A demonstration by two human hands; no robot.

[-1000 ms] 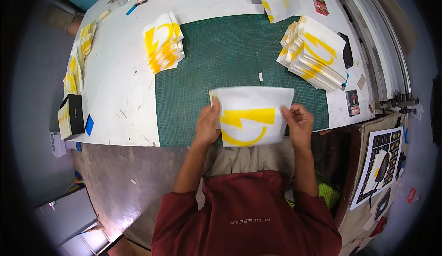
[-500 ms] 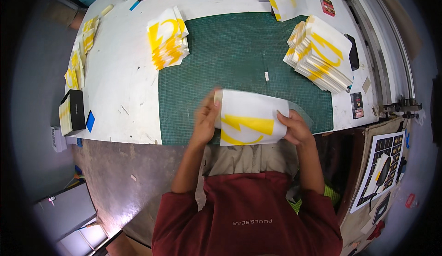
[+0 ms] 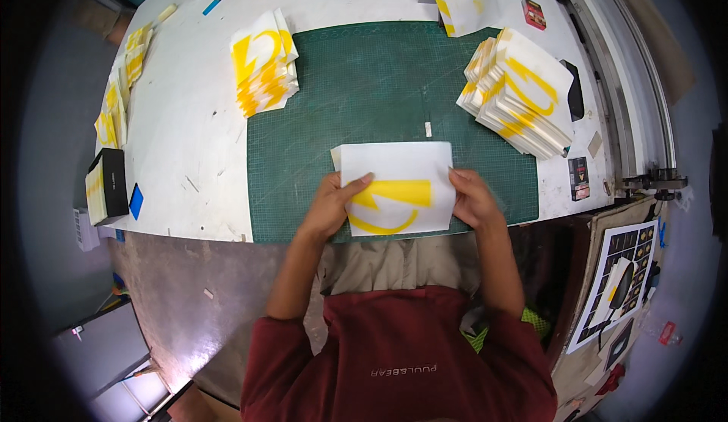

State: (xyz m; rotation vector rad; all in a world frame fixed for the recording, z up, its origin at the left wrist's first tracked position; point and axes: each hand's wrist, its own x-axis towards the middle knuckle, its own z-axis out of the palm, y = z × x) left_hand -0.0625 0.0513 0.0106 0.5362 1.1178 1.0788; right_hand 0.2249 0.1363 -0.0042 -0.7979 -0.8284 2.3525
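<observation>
Head view, looking down on a white worktable with a green cutting mat laid over its middle.

Both hands hold one white sheet with a yellow printed shape at the near edge of the mat, just in front of the person's body. The left hand grips the sheet's left edge, thumb lying across the top face and pointing toward the yellow print, remaining fingers curled under and out of sight. The right hand pinches the right edge, fingers closed around it; how much wraps beneath cannot be told. The sheet looks folded or doubled, a second corner showing at its upper left.

A fanned stack of similar yellow-and-white sheets sits at the mat's left edge. A taller stack sits at the right. A small white scrap lies on the mat just beyond the held sheet. A dark box stands near the table's left edge, more printed sheets fanned beyond it.

Judgement on handling: the sheet is thin and will bow if held only at the sides. Keeping it low over the mat, edges squared, with even pressure from both thumbs, should avoid creasing the print.
</observation>
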